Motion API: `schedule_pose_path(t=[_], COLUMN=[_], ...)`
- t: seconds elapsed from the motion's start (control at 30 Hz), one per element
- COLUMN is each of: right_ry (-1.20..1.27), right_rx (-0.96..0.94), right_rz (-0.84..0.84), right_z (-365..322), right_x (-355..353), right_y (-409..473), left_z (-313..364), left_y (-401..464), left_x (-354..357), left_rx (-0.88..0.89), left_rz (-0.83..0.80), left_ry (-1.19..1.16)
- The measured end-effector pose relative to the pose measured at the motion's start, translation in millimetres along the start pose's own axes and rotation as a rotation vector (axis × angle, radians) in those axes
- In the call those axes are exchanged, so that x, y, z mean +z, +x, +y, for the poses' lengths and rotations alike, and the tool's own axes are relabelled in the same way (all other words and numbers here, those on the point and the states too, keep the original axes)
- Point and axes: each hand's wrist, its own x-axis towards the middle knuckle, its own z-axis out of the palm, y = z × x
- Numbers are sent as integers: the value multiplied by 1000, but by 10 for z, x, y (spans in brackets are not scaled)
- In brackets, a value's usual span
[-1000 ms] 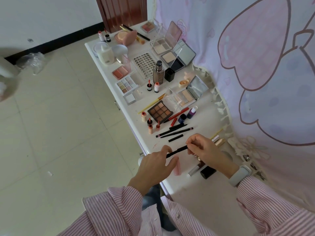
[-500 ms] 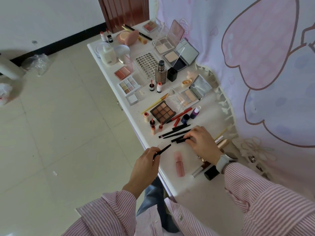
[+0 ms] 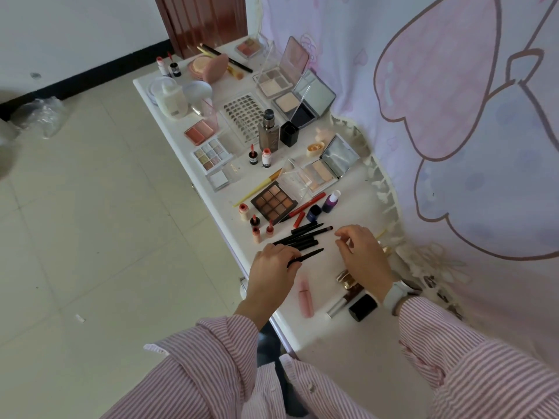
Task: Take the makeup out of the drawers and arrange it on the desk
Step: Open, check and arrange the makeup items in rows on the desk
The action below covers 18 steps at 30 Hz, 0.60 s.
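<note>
A white desk (image 3: pixel 338 331) is covered with makeup. My left hand (image 3: pixel 272 272) pinches a thin black pencil (image 3: pixel 308 255) by one end, just in front of a row of several black pencils (image 3: pixel 305 235) lying side by side. My right hand (image 3: pixel 361 252) hovers to the right of that row with its fingers loosely curled, holding nothing. A brown eyeshadow palette (image 3: pixel 273 202) lies just beyond the pencils. A pink tube (image 3: pixel 305 294), a gold-capped item (image 3: pixel 348 281) and a black box (image 3: pixel 363 306) lie near my wrists.
Open compacts (image 3: pixel 325 169), a tall brown bottle (image 3: pixel 268 131), a white bottle (image 3: pixel 172 98), small lip tints (image 3: pixel 257 225) and brushes fill the far half of the desk. A pink printed curtain (image 3: pixel 453 116) hangs on the right. Tiled floor (image 3: pixel 90 222) lies on the left.
My right hand has set a black piece down among the pencil row and lifted off it. My left hand has carried its black pencil forward toward the row.
</note>
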Motion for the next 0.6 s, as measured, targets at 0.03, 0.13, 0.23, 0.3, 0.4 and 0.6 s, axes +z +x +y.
schedule_pose_path(t=[0.03,0.13,0.23,0.3,0.4,0.6], right_ry=[-5,-75,-215,-298,-392,-691], right_rx=[0,-41,-112,-162,-223,-200], right_rz=[12,23,-12,-81,-192,-308], right_z=[16,90,178,203,195,166], right_x=[-49,-162,-228,-264,-309,-360], right_y=[-24,-83,-94,-98,-114,27], left_z=[3,12,13,-12,-38,-168], left_y=[23,75,122,136,112,-119], left_x=[26,82,104,127,148,101], left_rx=[22,75,113,132,155,176], left_rz=[4,18,14,16,48,200], left_ry=[18,59,115,140,145,179])
